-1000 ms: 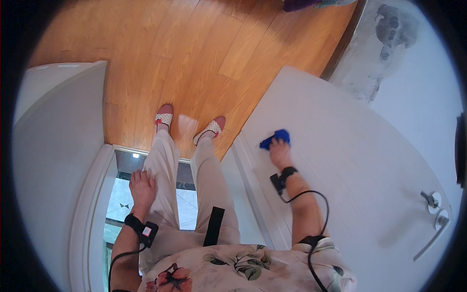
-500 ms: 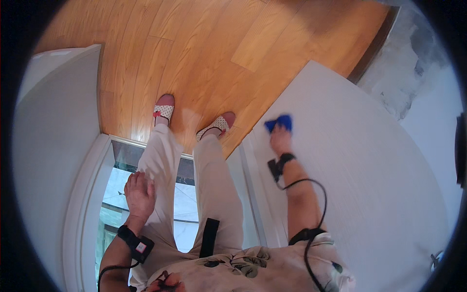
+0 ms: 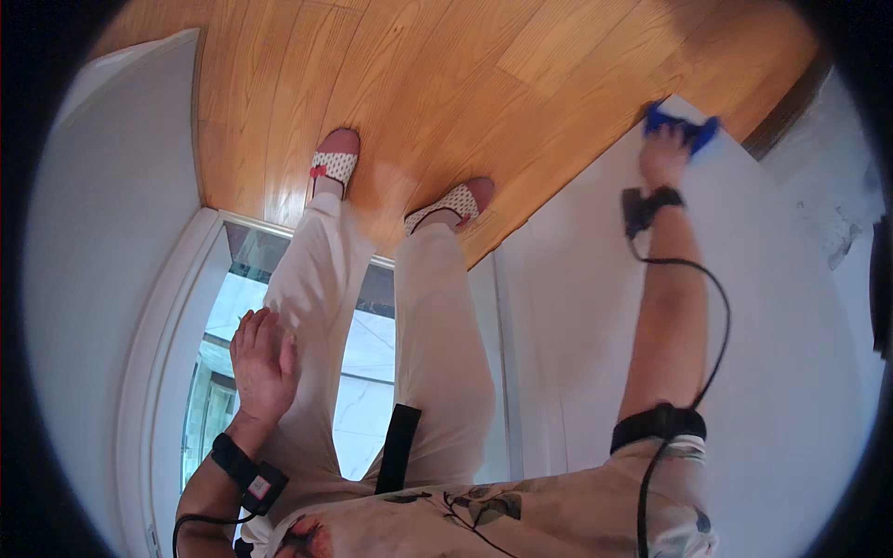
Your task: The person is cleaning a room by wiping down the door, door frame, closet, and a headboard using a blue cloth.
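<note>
A blue cloth lies under the fingers of my right hand, at the far corner of a white door on the right. The fingers press it onto the door, with cloth showing on both sides of them. My right arm is stretched out far forward. My left hand hangs beside my left thigh, back of the hand up, fingers extended and holding nothing. Each wrist wears a black strap with a small device and a cable.
A wooden floor spreads ahead, where my feet stand in slippers. To the left rise a white panel and a white door frame. A threshold strip crosses behind my feet, and pale tiles show between my legs.
My right hand has slid the blue cloth forward and to the right, up to the door's far corner, and the arm has straightened. The view has tilted slightly. My left hand still hangs.
</note>
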Demonstrator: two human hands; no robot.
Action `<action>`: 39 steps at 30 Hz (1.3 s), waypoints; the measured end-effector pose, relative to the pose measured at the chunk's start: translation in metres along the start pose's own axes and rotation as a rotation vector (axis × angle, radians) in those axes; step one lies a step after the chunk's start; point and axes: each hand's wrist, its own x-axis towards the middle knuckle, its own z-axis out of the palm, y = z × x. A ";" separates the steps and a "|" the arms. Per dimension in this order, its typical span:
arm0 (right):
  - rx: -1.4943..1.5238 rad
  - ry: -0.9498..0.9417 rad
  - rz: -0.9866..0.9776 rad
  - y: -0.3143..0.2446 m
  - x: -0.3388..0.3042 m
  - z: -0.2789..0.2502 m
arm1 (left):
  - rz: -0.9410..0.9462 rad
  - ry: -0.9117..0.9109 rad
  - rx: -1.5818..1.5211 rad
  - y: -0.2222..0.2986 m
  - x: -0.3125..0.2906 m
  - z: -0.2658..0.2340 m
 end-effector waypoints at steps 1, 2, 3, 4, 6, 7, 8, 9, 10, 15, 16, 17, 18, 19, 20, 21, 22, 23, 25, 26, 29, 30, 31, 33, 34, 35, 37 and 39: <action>0.097 -0.099 -0.047 -0.037 -0.015 0.016 | -0.022 -0.043 -0.014 -0.001 0.001 -0.003; 0.383 0.130 0.133 -0.034 -0.052 0.070 | 0.024 -0.056 -0.083 0.008 0.009 0.012; 0.527 -0.161 0.103 -0.107 -0.076 0.051 | -0.017 -0.051 -0.015 0.000 0.003 0.005; 0.573 -0.271 0.137 -0.144 -0.109 0.048 | -0.014 -0.040 -0.003 0.000 0.004 0.004; 0.465 -0.568 -0.255 -0.187 -0.150 0.023 | -0.031 -0.043 0.010 0.000 0.004 0.000; 0.430 -0.607 -0.292 -0.196 -0.170 0.025 | -0.029 -0.052 -0.005 0.001 0.006 0.001; 0.403 -0.644 -0.334 -0.206 -0.185 0.019 | -0.019 -0.054 -0.003 -0.003 0.006 0.001; 0.403 -0.648 -0.321 -0.209 -0.196 0.015 | -0.005 -0.052 -0.004 -0.008 0.006 0.003; 0.395 -0.617 -0.325 -0.210 -0.205 0.009 | 0.008 -0.049 -0.008 -0.012 0.007 0.005; 0.386 -0.588 -0.262 -0.186 -0.249 -0.031 | 0.024 -0.034 -0.034 -0.025 0.016 0.007; 0.376 -0.593 -0.246 -0.178 -0.262 -0.046 | -0.010 -0.048 -0.007 -0.031 0.015 0.008; 0.426 -0.586 -0.242 -0.172 -0.273 -0.066 | 0.025 0.044 0.051 -0.041 0.010 0.008; 0.474 -0.577 -0.236 -0.163 -0.286 -0.086 | 0.039 0.054 0.047 -0.048 0.010 0.010; 0.496 -0.497 -0.243 -0.147 -0.305 -0.101 | 0.026 0.050 0.087 -0.054 0.010 0.014; 0.494 -0.500 -0.227 -0.134 -0.327 -0.121 | 0.013 0.041 0.135 -0.055 0.007 0.009; 0.523 -0.473 -0.185 -0.121 -0.352 -0.141 | 0.030 0.043 0.135 -0.057 0.004 0.006; 0.546 -0.444 -0.137 -0.105 -0.375 -0.165 | -0.011 0.014 0.169 -0.053 0.003 -0.002; 0.551 -0.431 -0.092 -0.087 -0.396 -0.184 | -0.061 -0.002 0.203 -0.045 0.002 -0.008; 0.545 -0.414 0.006 -0.057 -0.445 -0.223 | -0.059 0.041 0.008 -0.051 0.000 -0.005; 0.533 -0.428 0.056 -0.045 -0.465 -0.249 | -0.072 0.054 -0.176 -0.052 -0.002 -0.011; 0.500 -0.383 0.240 -0.002 -0.527 -0.314 | -0.157 -0.059 -0.636 -0.035 -0.005 -0.057; 0.468 -0.341 0.295 0.022 -0.547 -0.327 | -0.267 -0.172 -0.977 -0.019 -0.008 -0.077; 0.471 -0.230 0.334 0.040 -0.569 -0.348 | -0.370 -0.228 -1.288 -0.007 -0.010 -0.098; 0.548 0.054 0.457 0.061 -0.623 -0.363 | -0.417 -0.353 -1.862 0.017 -0.027 -0.140; 0.489 0.155 0.511 0.069 -0.651 -0.374 | -0.335 -0.477 -2.126 0.032 -0.036 -0.158; 0.355 0.165 0.544 0.071 -0.660 -0.403 | -0.233 -0.490 -2.224 0.052 -0.050 -0.178; 0.225 0.223 0.609 0.063 -0.655 -0.426 | 0.018 -0.571 -2.368 0.088 -0.077 -0.219; 0.217 0.184 0.608 0.051 -0.642 -0.429 | 0.205 -0.589 -2.420 0.103 -0.109 -0.247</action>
